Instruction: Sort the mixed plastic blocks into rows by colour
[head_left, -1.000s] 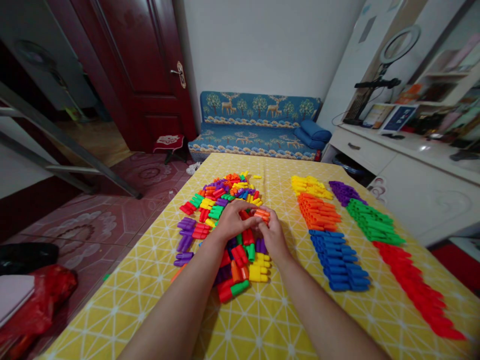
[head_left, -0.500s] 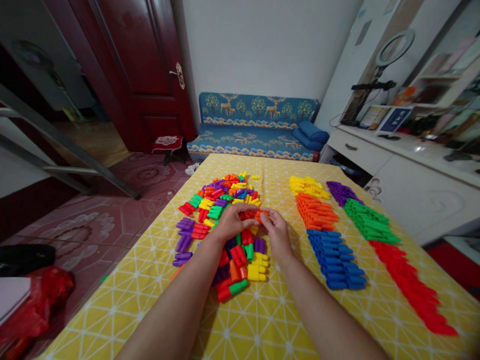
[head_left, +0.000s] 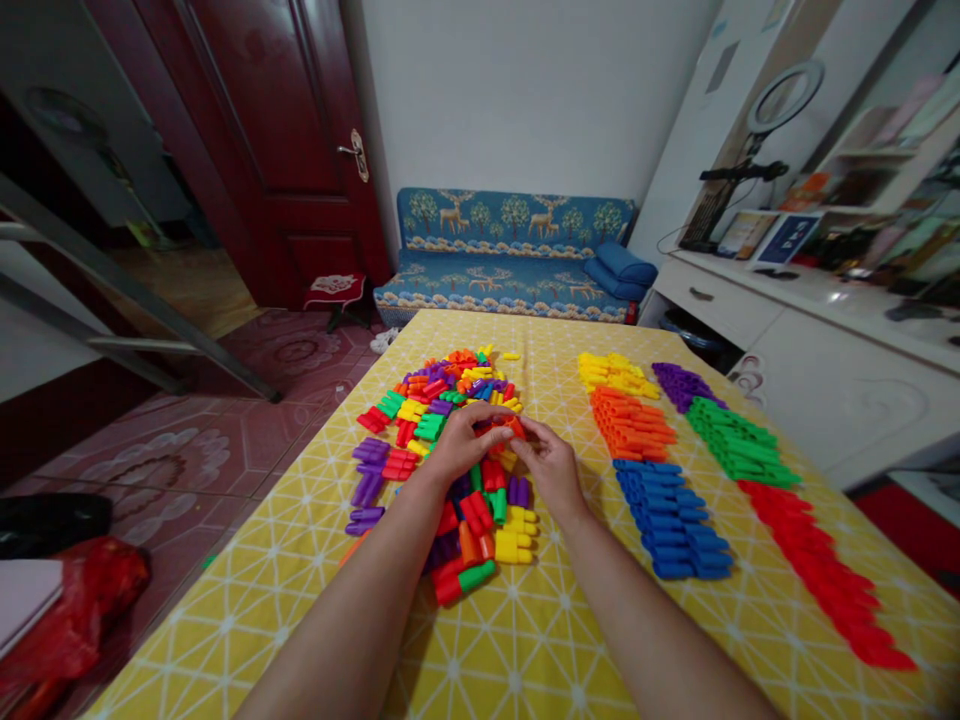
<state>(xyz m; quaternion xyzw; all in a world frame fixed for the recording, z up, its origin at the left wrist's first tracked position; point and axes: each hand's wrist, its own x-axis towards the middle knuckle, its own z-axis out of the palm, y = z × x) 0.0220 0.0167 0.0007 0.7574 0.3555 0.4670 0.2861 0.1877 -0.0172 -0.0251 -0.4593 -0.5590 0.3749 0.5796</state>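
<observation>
Both hands meet over a mixed pile of coloured plastic pieces (head_left: 476,512) on the yellow patterned tablecloth. My left hand (head_left: 471,440) is curled with thumb and fingers around an orange piece (head_left: 514,427). From the right, my right hand (head_left: 549,458) pinches the same orange piece with thumb and fingertips. Sorted stacks lie to the right: yellow (head_left: 616,375), orange (head_left: 632,423), blue (head_left: 671,520), purple (head_left: 686,386), green (head_left: 741,441) and red (head_left: 825,572). My left hand and forearm hide part of the pile.
Beyond the table's far edge stands a blue patterned sofa (head_left: 502,270). A white cabinet (head_left: 825,350) is on the right. A metal ladder-like frame (head_left: 150,300) and a red bag (head_left: 94,600) are on the left.
The orange piece has shifted slightly left, deeper into my left hand's grasp. My right fingertips have moved a little left with it. The pile and sorted stacks look unchanged.
</observation>
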